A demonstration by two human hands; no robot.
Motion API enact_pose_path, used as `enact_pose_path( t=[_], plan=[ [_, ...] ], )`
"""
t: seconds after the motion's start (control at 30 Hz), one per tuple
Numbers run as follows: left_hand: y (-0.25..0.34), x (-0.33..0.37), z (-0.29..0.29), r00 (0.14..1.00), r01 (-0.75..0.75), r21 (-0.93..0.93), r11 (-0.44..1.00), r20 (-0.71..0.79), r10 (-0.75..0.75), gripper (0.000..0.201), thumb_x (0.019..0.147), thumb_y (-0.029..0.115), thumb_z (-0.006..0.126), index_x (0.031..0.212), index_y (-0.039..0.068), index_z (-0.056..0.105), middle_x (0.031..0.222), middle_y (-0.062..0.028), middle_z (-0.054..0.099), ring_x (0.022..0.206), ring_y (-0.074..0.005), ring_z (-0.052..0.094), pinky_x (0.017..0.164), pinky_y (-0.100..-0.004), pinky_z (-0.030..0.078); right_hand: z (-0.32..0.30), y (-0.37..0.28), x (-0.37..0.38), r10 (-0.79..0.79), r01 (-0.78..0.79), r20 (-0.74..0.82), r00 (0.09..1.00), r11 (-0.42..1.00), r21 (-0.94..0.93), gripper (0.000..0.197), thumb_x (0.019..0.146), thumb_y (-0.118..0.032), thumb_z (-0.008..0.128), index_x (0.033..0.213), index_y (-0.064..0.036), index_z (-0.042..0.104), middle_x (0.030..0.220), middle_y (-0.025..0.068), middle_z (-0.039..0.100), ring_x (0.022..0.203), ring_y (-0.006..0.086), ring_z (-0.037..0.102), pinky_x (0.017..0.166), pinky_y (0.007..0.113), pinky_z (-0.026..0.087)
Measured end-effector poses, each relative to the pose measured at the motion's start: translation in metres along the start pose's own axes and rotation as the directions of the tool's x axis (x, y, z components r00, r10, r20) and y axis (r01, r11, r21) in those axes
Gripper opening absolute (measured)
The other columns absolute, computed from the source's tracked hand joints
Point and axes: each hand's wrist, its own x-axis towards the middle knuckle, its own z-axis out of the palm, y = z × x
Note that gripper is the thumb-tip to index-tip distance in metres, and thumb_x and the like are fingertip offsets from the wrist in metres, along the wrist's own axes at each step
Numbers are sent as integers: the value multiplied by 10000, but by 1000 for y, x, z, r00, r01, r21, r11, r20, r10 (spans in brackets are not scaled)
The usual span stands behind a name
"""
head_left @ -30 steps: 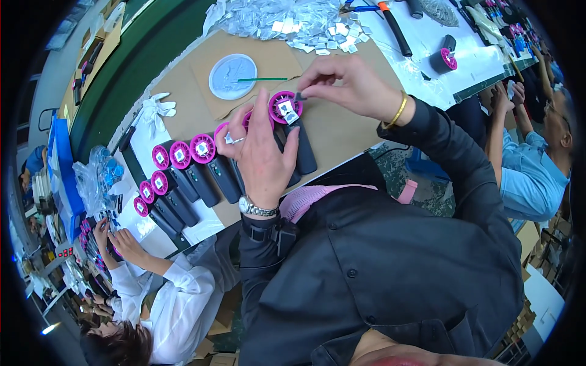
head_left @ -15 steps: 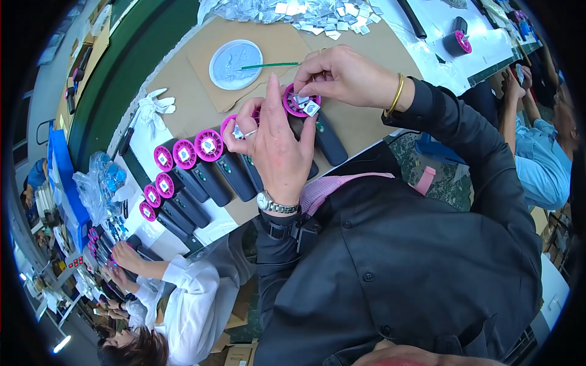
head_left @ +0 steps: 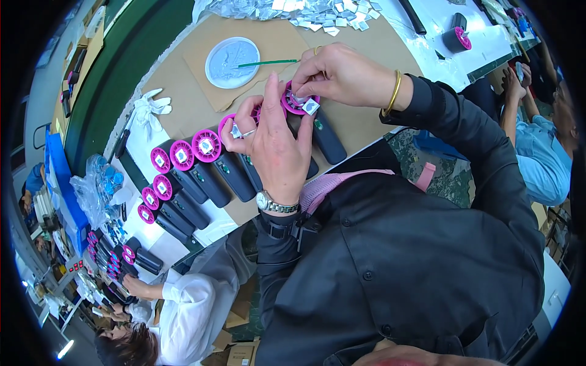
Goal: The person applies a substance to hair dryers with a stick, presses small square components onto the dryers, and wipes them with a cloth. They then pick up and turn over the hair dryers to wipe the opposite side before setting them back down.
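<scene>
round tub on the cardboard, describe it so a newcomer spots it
Find the big brown cardboard sheet, then the smaller cardboard piece on it, above the person's left hand. There sits a round tub. Unlike the white glove to its left and the heap of silvery squares above, it is circular, with a thin green stick across its right rim.

1. The head view looks from a wide fisheye, the left of a pair worn on the person's head.
2. It faces down, close above the table (head_left: 378, 55), with the left hand (head_left: 278, 146) and right hand (head_left: 342, 76) above centre, the dark shirt (head_left: 421, 244) filling the lower right.
3. Its curved margins take in co-workers (head_left: 189, 317).
</scene>
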Motion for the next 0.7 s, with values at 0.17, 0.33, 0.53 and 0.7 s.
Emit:
enact_pose_path(
  t=[0.17,0.33,0.53,0.7],
  plan=[
    [0,0,1,1000,8,-13,1000,5,-8,881,800,210,906,1576,92,505,1221,-13,783,1263,-251,584,1175,-580,168,1,0,1,-12,11,-29,1000,999,-39,105,913,-52,786,994,12,808,915,117,747,814,248,707,761,357,577],
    [-2,-1,2,1000,2,-24,1000,8,-2,892,788,202,907,1576,94,501,1235,-17,782,1276,-252,578,1176,-580,166,2,-1,1,-91,80,-81,993,988,-130,91,893,-54,806,961,7,819,864,109,735,757,240,689,712,362,566],
    [-3,-2,2,1000,13,-49,999,23,-11,871,777,189,907,1549,97,515,1266,-28,769,1295,-260,567,1178,-585,166,7,-6,3,11,-21,-99,995,995,-98,103,888,-59,818,937,15,768,773,113,684,700,218,666,671,355,552],
    [-3,2,2,998,34,-79,996,54,-30,837,777,168,904,1518,95,521,1286,-44,757,1316,-272,551,1180,-601,163,3,-9,12,139,-143,-40,989,981,-127,145,886,-52,820,921,6,693,714,104,640,659,186,640,636,346,531]
  ],
)
